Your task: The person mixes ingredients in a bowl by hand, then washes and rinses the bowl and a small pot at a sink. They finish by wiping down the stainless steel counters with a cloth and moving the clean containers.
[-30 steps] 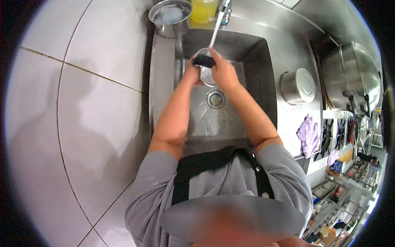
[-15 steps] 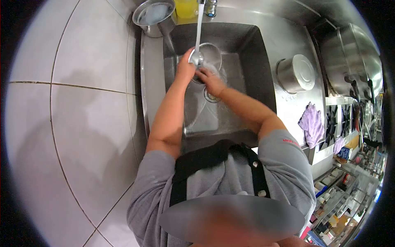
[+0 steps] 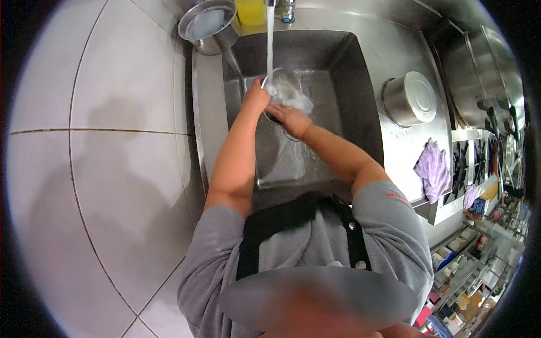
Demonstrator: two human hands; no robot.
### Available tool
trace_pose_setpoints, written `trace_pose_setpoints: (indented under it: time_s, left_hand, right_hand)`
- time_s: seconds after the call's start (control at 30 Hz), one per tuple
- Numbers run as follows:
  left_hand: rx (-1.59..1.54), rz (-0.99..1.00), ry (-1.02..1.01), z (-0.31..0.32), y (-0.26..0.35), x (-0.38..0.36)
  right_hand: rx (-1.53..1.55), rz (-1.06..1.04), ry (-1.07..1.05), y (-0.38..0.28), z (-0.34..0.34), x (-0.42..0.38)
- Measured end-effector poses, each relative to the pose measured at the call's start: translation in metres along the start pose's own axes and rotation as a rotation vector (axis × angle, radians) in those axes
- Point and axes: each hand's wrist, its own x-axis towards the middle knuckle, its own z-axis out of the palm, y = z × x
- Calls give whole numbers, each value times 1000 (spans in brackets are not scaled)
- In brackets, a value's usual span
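Inside the metal sink (image 3: pixel 352 84), a round shiny metal bowl (image 3: pixel 288 77) is tilted under the tap's stream. My left hand (image 3: pixel 256 97) is closed on the bowl's left rim. Stretched out with fingers together, my right hand (image 3: pixel 293 120) touches the bowl's near side. The running water (image 3: pixel 270 42) falls into the bowl beside my left hand. White, foamy water (image 3: pixel 296 101) splashes over the bowl's right side and covers part of it. Water also spreads over the sink floor towards me.
A metal pot (image 3: pixel 209 28) with cloudy liquid stands at the sink's back left corner, beside a yellow container (image 3: pixel 251 12). On the right counter are an upturned metal pot (image 3: pixel 408 100) and a purple cloth (image 3: pixel 433 169). Large metal pots (image 3: pixel 482 79) and stove burners stand farther right.
The bowl has tilted, and foamy water now splashes out over its right side. My right hand has shifted slightly down, its fingers straighter. My left hand stays on the rim.
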Motion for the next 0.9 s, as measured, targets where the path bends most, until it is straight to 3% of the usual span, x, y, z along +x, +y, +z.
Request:
trace_pose_setpoints:
  time_s: [0.03,0.07,0.17,0.2,0.3,0.33,0.4,0.47,0.57,0.6,0.7,0.8,0.9]
  left_hand:
    - [62,8,-21,-2,3,0]
    - [70,-33,-9,-1,8,1]
    - [-240,65,145,12,14,-11]
    - [-220,37,102,11,15,-9]
    - [-104,143,59,1,4,-5]
    - [-54,168,74,3,0,-5]
    - [37,227,106,9,0,0]
    - [-115,146,94,-9,24,-17]
    - [-169,178,176,5,25,-18]
    - [-136,141,158,7,23,-18]
    - [-97,203,158,-1,12,-14]
    - [13,213,105,-10,11,-15]
    - [126,122,-9,-7,15,-19]
  right_hand:
    - [-151,-162,-50,9,-7,-2]
    - [-144,-48,-159,14,-7,-2]
    - [188,451,-148,-47,-26,35]
    - [432,529,63,-58,-7,41]
    - [226,279,-15,-50,-5,21]
    - [-27,47,-62,-34,-13,9]
    - [-262,61,-148,-10,-17,6]
    - [-342,76,-153,-4,-17,12]
    - [249,659,-166,-47,-10,48]
    - [405,617,38,-70,-16,49]
    - [254,274,79,-45,17,27]
    - [-518,-164,-359,15,-8,7]
    - [-1195,-463,-533,44,-56,28]
